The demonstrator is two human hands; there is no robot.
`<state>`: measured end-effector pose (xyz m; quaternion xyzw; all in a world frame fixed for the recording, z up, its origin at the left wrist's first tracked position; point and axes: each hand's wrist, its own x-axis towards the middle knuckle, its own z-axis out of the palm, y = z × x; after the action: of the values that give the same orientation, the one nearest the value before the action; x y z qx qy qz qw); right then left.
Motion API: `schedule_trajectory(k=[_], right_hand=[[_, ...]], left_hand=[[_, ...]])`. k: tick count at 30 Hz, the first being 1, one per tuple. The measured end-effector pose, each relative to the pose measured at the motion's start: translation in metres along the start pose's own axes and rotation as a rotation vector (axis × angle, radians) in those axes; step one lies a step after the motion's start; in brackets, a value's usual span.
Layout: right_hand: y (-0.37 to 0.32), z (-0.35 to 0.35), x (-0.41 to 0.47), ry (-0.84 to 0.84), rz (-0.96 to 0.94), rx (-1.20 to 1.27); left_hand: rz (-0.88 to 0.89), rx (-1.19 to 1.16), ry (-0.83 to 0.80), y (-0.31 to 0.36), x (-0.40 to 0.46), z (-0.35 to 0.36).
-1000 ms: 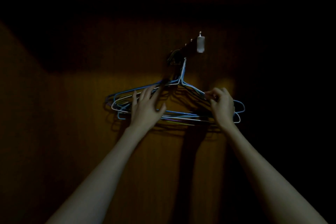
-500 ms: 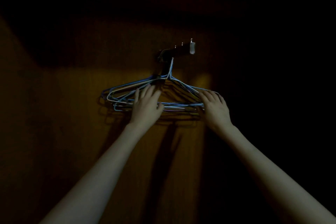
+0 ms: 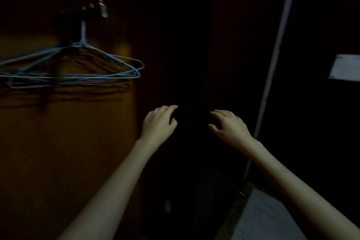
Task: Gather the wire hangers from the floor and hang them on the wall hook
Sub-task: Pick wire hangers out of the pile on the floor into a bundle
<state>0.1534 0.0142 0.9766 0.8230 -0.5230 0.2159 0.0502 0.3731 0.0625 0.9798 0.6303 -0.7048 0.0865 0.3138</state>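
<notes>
Wire hangers [image 3: 81,72] bunched on wall hook [image 3: 82,25], upper left of wooden wall [image 3: 58,142]. Left hand [image 3: 158,123] and right hand [image 3: 228,125] relaxed, empty, well clear. Judgement: hanging done; check floor for strays.

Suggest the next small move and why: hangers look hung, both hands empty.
Probably lower both hands and look down to check the floor for leftover hangers. The hangers hang as a bunch from the hook on the wall, and the left hand and right hand are apart from them, fingers relaxed, holding nothing. The floor is not in view, so leftovers cannot be ruled out.
</notes>
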Motion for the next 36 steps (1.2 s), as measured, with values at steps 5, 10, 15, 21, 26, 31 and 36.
schedule_trajectory(k=[5, 10, 15, 21, 26, 31, 36], right_hand=[[0.088, -0.025, -0.055, 0.012, 0.218, -0.097], [0.174, -0.04, -0.1, 0.008, 0.382, -0.162], [0.245, -0.026, -0.133, -0.05, 0.543, -0.151], [0.298, 0.03, -0.169, -0.074, 0.638, -0.138], [0.332, 0.126, -0.205, -0.079, 0.715, -0.133], [0.365, 0.275, -0.269, -0.146, 0.769, -0.143], [0.397, 0.444, -0.355, -0.238, 0.822, -0.13]], left_hand=[[0.154, -0.052, -0.068, 0.086, 0.013, 0.054], [0.288, -0.142, -0.146, 0.167, 0.032, 0.119], [0.364, -0.139, -0.234, 0.227, 0.036, 0.198], [0.388, -0.165, -0.302, 0.248, 0.024, 0.289], [0.409, -0.202, -0.407, 0.239, -0.014, 0.389], [0.473, -0.251, -0.522, 0.208, -0.091, 0.53], [0.508, -0.271, -0.619, 0.165, -0.198, 0.686]])
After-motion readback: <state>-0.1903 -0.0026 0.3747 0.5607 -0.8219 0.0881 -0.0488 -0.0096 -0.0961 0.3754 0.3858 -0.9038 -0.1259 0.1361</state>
